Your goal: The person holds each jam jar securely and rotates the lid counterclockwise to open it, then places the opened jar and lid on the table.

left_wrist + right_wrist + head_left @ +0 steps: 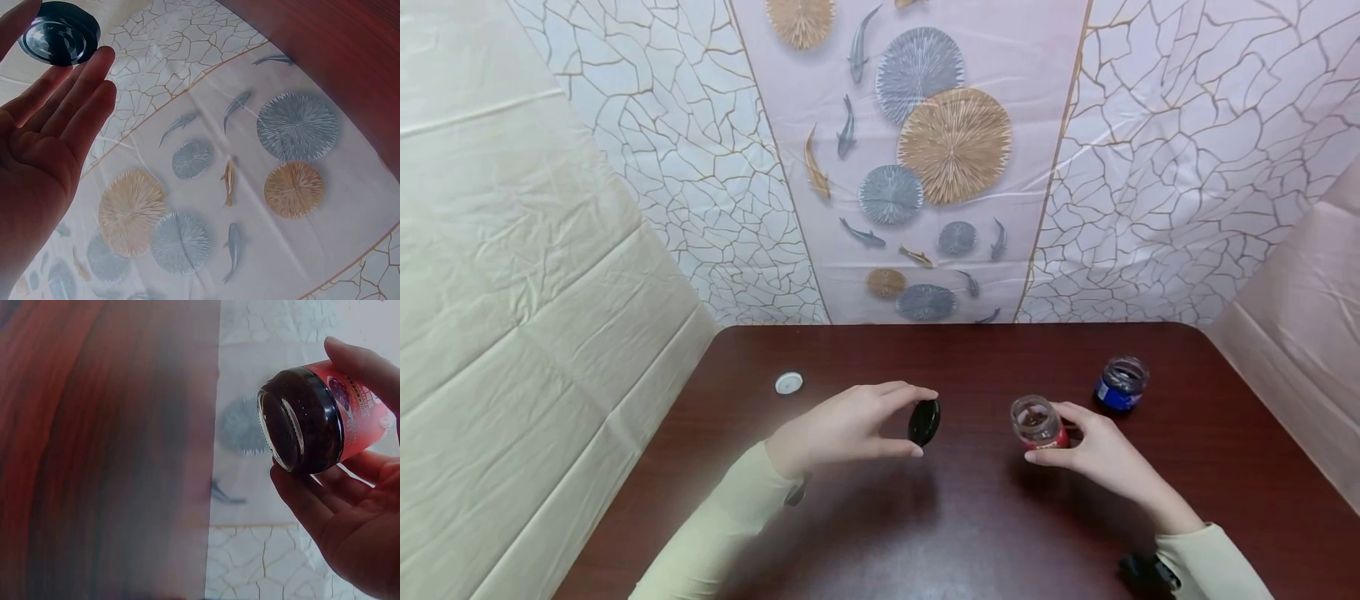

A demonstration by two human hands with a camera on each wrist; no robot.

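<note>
In the head view my left hand (857,425) pinches a black jar lid (924,422) between thumb and fingers, the lid standing on edge above the table. The left wrist view shows the round face of the same lid (59,34) at the fingertips. My right hand (1097,450) grips an open glass jar (1039,423) with a red label, tilted, its mouth facing up and to the left. Seen from the right wrist, dark contents fill the bottom of the jar (300,419), and fingers and thumb of the right hand (356,506) wrap its sides.
A second open jar with a blue label (1120,386) stands at the right, beyond my right hand. A white-lined lid (789,383) lies at the back left of the dark red table (962,533). Patterned cloth (917,275) hangs along the table's back edge.
</note>
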